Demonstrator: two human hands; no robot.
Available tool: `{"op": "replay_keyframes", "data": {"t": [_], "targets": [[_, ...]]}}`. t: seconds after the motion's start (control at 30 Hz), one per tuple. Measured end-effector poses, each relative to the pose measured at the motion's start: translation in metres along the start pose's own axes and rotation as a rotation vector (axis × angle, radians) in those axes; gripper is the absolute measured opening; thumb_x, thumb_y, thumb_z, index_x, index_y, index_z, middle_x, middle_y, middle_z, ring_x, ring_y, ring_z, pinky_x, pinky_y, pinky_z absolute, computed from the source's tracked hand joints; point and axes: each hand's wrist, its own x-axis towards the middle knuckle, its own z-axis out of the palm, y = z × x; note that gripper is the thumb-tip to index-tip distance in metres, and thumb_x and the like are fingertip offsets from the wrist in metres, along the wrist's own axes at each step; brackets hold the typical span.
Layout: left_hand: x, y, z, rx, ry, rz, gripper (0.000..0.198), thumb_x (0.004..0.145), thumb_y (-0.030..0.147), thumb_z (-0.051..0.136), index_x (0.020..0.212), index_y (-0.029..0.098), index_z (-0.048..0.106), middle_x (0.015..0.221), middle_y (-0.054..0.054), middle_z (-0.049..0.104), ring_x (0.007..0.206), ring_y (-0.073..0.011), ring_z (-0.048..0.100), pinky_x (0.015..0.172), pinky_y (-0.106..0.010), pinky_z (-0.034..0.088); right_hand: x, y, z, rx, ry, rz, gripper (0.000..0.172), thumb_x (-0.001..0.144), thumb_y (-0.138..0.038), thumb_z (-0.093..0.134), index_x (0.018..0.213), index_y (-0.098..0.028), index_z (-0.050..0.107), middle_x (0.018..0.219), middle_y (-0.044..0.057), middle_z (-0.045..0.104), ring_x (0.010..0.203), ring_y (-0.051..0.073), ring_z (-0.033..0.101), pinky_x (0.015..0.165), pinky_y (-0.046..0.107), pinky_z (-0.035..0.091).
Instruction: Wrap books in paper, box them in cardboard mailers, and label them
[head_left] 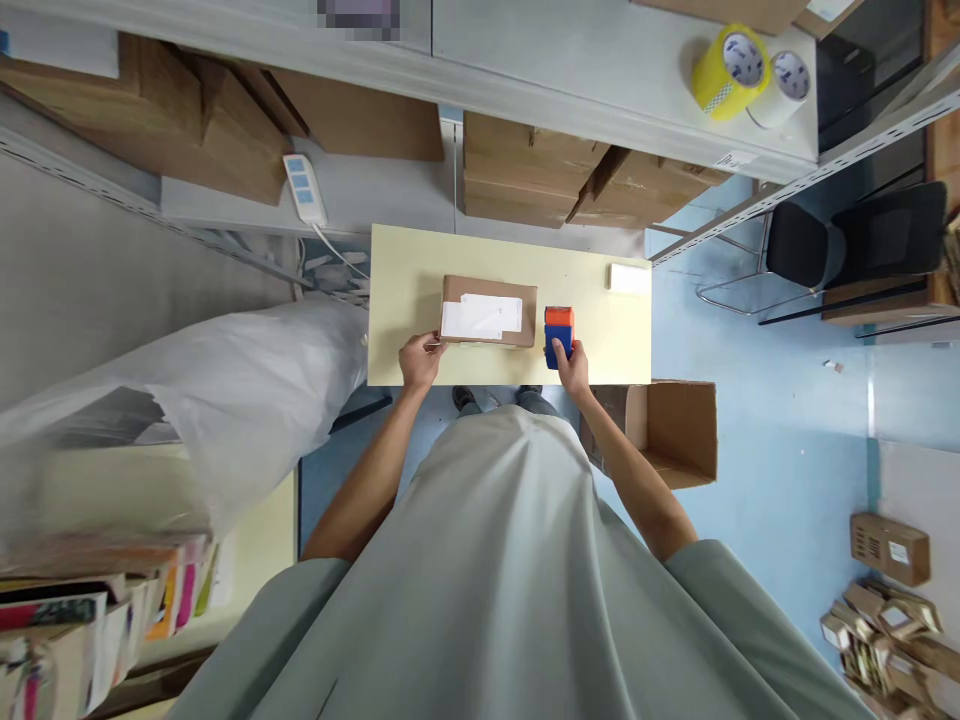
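Observation:
A small brown cardboard box [487, 339] with white paper labels on its top lies on a pale yellow table [592, 350]. My left hand [421, 359] is closed at the box's near left corner, thumb and fingers against its edge. To the right of the box, my right hand [573, 367] is wrapped round an orange-and-blue handheld device [559, 335], held upright over the table just off the box's right side. Its exact kind does not show. A small white block [628, 278] lies at the table's far right corner.
A grey shelf [570, 70] behind the table bears yellow tape [731, 72] and a white roll [781, 90]. Below are cartons [532, 170] and a power strip [305, 190]. Plastic wrapping [300, 370] bulges at left. An open carton [681, 432] stands on the floor at right.

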Motion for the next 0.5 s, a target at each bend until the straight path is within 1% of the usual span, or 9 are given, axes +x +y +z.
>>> {"op": "replay_keyframes", "data": {"t": [0.07, 0.13, 0.17, 0.2, 0.23, 0.3, 0.4, 0.43, 0.5], "targets": [[-0.006, 0.007, 0.000, 0.082, 0.071, 0.019, 0.056, 0.081, 0.021, 0.069, 0.135, 0.016, 0.077, 0.133, -0.017, 0.079, 0.122, -0.0319, 0.076, 0.114, -0.045, 0.060, -0.005, 0.008, -0.012, -0.003, -0.012, 0.014, 0.057, 0.109, -0.080, 0.038, 0.109, -0.026, 0.054, 0.086, 0.004, 0.075, 0.081, 0.022, 0.070, 0.072, 0.027, 0.053], [-0.019, 0.017, 0.001, 0.142, 0.173, 0.077, 0.066, 0.082, 0.017, 0.067, 0.148, 0.013, 0.070, 0.149, -0.022, 0.070, 0.139, -0.0355, 0.068, 0.124, -0.050, 0.053, -0.009, 0.017, -0.024, -0.047, -0.043, -0.014, 0.052, 0.109, -0.077, 0.045, 0.111, -0.025, 0.055, 0.089, 0.006, 0.077, 0.081, 0.024, 0.072, 0.073, 0.029, 0.052], [-0.028, 0.024, 0.003, 0.157, 0.205, 0.118, 0.067, 0.085, 0.017, 0.065, 0.151, 0.013, 0.067, 0.153, -0.023, 0.067, 0.146, -0.0364, 0.063, 0.128, -0.052, 0.049, -0.010, 0.021, -0.031, -0.078, -0.069, -0.040, 0.050, 0.109, -0.074, 0.049, 0.113, -0.025, 0.055, 0.091, 0.008, 0.078, 0.082, 0.026, 0.073, 0.073, 0.030, 0.053], [-0.037, 0.032, 0.006, 0.162, 0.209, 0.158, 0.064, 0.088, 0.019, 0.063, 0.153, 0.014, 0.066, 0.154, -0.023, 0.066, 0.149, -0.0365, 0.060, 0.130, -0.053, 0.046, -0.011, 0.026, -0.037, -0.109, -0.102, -0.069, 0.049, 0.109, -0.071, 0.051, 0.117, -0.023, 0.056, 0.094, 0.010, 0.080, 0.083, 0.028, 0.074, 0.075, 0.032, 0.053], [-0.048, 0.042, 0.010, 0.159, 0.183, 0.201, 0.061, 0.092, 0.020, 0.061, 0.152, 0.016, 0.066, 0.153, -0.021, 0.068, 0.149, -0.0358, 0.059, 0.131, -0.053, 0.045, -0.011, 0.031, -0.044, -0.137, -0.136, -0.099, 0.048, 0.109, -0.068, 0.053, 0.122, -0.022, 0.056, 0.098, 0.012, 0.081, 0.086, 0.030, 0.076, 0.077, 0.033, 0.054], [-0.067, 0.064, 0.022, 0.131, 0.091, 0.299, 0.053, 0.097, 0.023, 0.058, 0.149, 0.019, 0.067, 0.147, -0.017, 0.072, 0.146, -0.0340, 0.061, 0.131, -0.053, 0.045, -0.011, 0.040, -0.059, -0.179, -0.198, -0.160, 0.050, 0.110, -0.065, 0.054, 0.134, -0.020, 0.055, 0.110, 0.016, 0.082, 0.094, 0.033, 0.077, 0.082, 0.036, 0.055], [-0.094, 0.100, 0.044, 0.097, -0.024, 0.417, 0.047, 0.103, 0.027, 0.055, 0.147, 0.022, 0.069, 0.147, -0.014, 0.074, 0.145, -0.0324, 0.062, 0.132, -0.052, 0.045, -0.011, 0.052, -0.082, -0.240, -0.258, -0.233, 0.054, 0.111, -0.060, 0.056, 0.146, -0.020, 0.053, 0.132, 0.019, 0.079, 0.108, 0.034, 0.078, 0.090, 0.039, 0.057], [-0.101, 0.112, 0.051, 0.096, -0.050, 0.436, 0.046, 0.104, 0.029, 0.055, 0.147, 0.023, 0.070, 0.148, -0.013, 0.073, 0.146, -0.0321, 0.061, 0.132, -0.052, 0.045, -0.011, 0.056, -0.089, -0.269, -0.275, -0.251, 0.054, 0.111, -0.059, 0.056, 0.149, -0.020, 0.052, 0.135, 0.020, 0.077, 0.112, 0.034, 0.077, 0.092, 0.040, 0.057], [-0.115, 0.135, 0.065, 0.096, -0.093, 0.462, 0.044, 0.107, 0.033, 0.053, 0.146, 0.024, 0.071, 0.150, -0.011, 0.073, 0.147, -0.0322, 0.061, 0.131, -0.052, 0.046, -0.010, 0.066, -0.101, -0.329, -0.313, -0.285, 0.056, 0.112, -0.058, 0.057, 0.151, -0.018, 0.051, 0.134, 0.020, 0.078, 0.114, 0.034, 0.078, 0.094, 0.039, 0.057]]}}
